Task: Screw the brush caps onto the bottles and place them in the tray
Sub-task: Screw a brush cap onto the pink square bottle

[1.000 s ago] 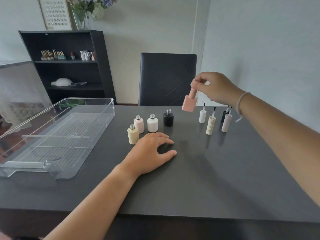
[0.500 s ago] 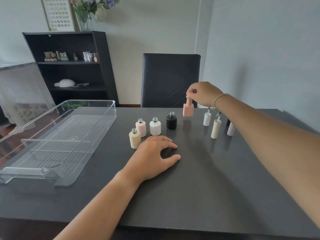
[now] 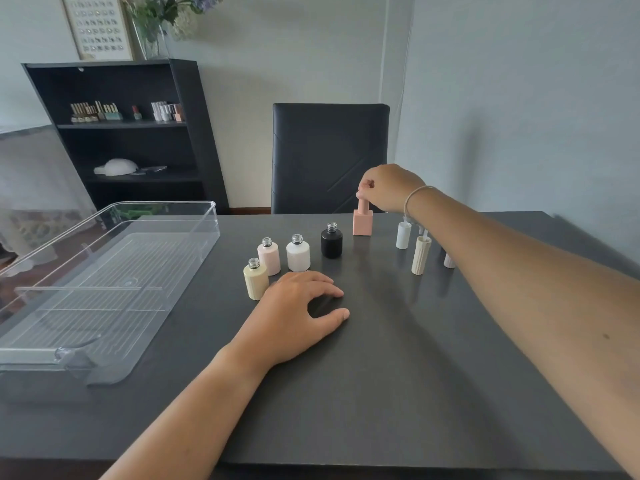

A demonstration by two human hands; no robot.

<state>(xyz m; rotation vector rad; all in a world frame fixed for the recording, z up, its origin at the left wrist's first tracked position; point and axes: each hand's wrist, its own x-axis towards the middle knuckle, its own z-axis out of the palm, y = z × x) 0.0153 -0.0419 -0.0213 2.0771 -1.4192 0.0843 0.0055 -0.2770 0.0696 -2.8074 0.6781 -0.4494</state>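
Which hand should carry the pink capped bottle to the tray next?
Right hand: it already pinches the bottle's cap. The left hand lies flat, nearer the tray.

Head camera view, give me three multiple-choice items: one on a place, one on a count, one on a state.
1. Where does the salmon bottle stand?
A. in the clear tray
B. on the table, right of the black bottle
C. on the shelf

2. How many bottles have no cap?
A. two
B. four
C. six

3. The left hand is:
A. flat on the table
B. gripping a bottle
C. in the tray

B: it stands beside the black one. B: four bare necks. A: fingers spread, holding nothing.
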